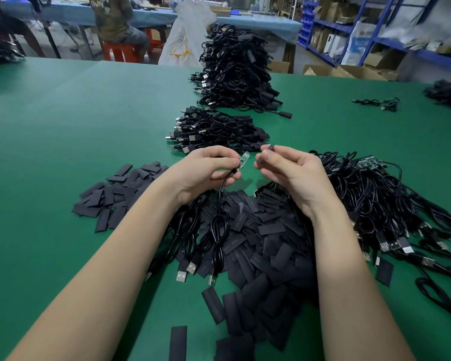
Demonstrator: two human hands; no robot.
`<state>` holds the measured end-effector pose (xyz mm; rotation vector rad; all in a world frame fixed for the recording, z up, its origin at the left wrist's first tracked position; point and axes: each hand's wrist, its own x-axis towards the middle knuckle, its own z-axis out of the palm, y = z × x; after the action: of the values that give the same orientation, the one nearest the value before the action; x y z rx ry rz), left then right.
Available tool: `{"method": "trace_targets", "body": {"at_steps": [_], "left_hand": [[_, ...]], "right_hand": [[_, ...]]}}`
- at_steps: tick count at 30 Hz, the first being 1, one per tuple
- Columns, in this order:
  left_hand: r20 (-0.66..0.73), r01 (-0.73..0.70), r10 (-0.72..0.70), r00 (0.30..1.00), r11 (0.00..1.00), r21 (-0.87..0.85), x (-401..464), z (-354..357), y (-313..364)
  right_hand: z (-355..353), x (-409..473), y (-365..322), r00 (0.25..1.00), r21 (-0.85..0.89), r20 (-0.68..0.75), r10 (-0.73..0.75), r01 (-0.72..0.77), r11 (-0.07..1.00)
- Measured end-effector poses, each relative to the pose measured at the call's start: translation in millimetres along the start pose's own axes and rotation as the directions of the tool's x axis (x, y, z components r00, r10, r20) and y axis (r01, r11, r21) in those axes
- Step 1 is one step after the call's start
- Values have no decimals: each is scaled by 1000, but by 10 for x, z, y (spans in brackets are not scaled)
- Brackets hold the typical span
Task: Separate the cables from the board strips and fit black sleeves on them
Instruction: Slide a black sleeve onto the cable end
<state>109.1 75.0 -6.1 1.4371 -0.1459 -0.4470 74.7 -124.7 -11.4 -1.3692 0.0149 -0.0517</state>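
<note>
My left hand [208, 170] pinches a black cable [220, 196] just behind its small green board [244, 158], which points up and to the right. My right hand [287, 168] pinches a flat black sleeve [264, 153], held a short gap to the right of the board's tip. The cable hangs down from my left hand to its USB plug on the table. Under both hands lies a large heap of loose black sleeves [266, 246]. To the right lies a tangle of cables still joined to board strips [370, 194].
Sleeved cables lie in a small pile [216, 131] ahead and a tall stack [235, 71] behind it on the green table [76, 121]. More sleeves [115, 194] lie scattered left. A stray cable [378, 102] and another pile [448, 93] sit far right. A person sits on a red stool beyond the table.
</note>
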Motion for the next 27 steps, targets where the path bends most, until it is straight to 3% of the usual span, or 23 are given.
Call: {"method": "trace_targets", "body": {"at_steps": [3,10,27], "left_hand": [[31,12,-12,999,1000,8,1,5,2],[93,23,-24,995,1000,9,-19,10,15],[113,2,-5,994,1000,29,-54,2,25]], "right_hand": [[53,4,5,999,124,-29,-29,32,992],[116,13,15,998,190,-50,-42,51,980],[81,-5,47,995,136,75,-59,48,990]]}}
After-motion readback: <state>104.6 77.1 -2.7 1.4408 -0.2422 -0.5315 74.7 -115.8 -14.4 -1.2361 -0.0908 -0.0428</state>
